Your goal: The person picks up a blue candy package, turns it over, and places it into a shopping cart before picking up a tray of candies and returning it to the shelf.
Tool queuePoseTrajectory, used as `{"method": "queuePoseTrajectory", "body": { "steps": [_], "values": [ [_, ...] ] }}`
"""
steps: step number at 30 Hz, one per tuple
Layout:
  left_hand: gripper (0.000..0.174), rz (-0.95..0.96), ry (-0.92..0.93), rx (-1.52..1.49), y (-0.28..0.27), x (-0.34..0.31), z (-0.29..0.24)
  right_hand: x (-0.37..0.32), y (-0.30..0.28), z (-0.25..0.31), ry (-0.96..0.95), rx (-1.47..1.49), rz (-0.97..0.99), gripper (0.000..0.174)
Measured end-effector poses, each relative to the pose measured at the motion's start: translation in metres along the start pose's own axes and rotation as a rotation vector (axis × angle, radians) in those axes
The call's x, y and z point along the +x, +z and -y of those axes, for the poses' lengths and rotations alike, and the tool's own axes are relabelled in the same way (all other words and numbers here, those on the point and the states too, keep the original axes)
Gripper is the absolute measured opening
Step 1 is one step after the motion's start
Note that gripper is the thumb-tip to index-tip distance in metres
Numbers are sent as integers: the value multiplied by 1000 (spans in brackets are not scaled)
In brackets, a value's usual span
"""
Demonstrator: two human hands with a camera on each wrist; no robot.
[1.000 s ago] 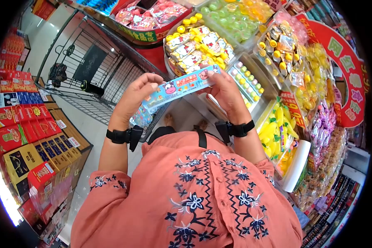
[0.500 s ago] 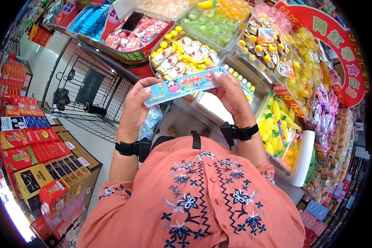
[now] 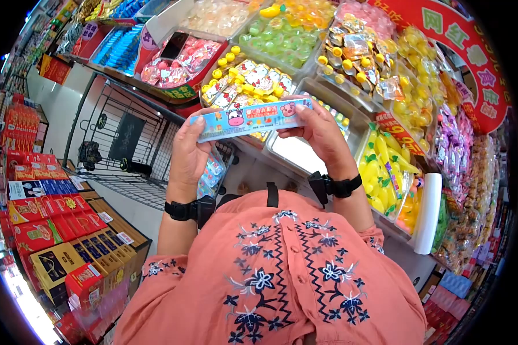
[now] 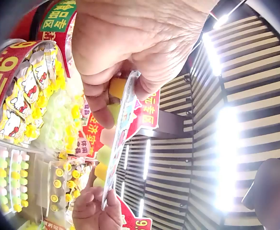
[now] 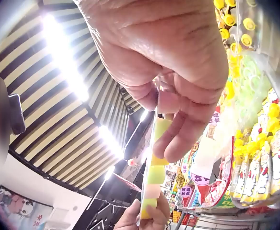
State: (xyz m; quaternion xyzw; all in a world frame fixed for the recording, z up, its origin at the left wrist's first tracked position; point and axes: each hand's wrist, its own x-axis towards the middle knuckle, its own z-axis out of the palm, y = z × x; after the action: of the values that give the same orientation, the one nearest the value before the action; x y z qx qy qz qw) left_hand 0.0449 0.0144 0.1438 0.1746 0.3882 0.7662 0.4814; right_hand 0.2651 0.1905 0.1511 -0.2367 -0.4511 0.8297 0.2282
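A long flat strip pack of jelly cups spans both hands at chest height, its light blue printed face with a cartoon cow and pig turned up toward the head. My left hand pinches the left end between thumb and fingers. At the other end, my right hand grips it with the thumb on the printed face. Both wrist views show the pack edge-on: its thin film face and the yellow, green and pink cups bulging from the underside.
Candy bins stand ahead: yellow Hello Kitty packs, green jellies and banana-shaped sweets. A dark phone lies on pink packs. A shopping cart is at the left, near stacked gift boxes. A white roll stands right.
Both hands keep their hold on the pack, which has turned from a slant to nearly level. The head view has shifted, showing more bins at the top.
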Motion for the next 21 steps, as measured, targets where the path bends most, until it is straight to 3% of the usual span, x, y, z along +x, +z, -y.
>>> {"method": "queuePoseTrajectory", "body": {
  "steps": [12, 18, 21],
  "values": [
    [33, 0, -5, 42, 13, 12, 12, -7, -10, 14, -47, 43, 5, 34],
    [34, -42, -27, 233, 12, 17, 13, -8, -16, 19, -52, 50, 8, 33],
    [33, -36, 60, 421, 10, 22, 14, -8, -18, 23, -48, 52, 12, 33]
  ]
}}
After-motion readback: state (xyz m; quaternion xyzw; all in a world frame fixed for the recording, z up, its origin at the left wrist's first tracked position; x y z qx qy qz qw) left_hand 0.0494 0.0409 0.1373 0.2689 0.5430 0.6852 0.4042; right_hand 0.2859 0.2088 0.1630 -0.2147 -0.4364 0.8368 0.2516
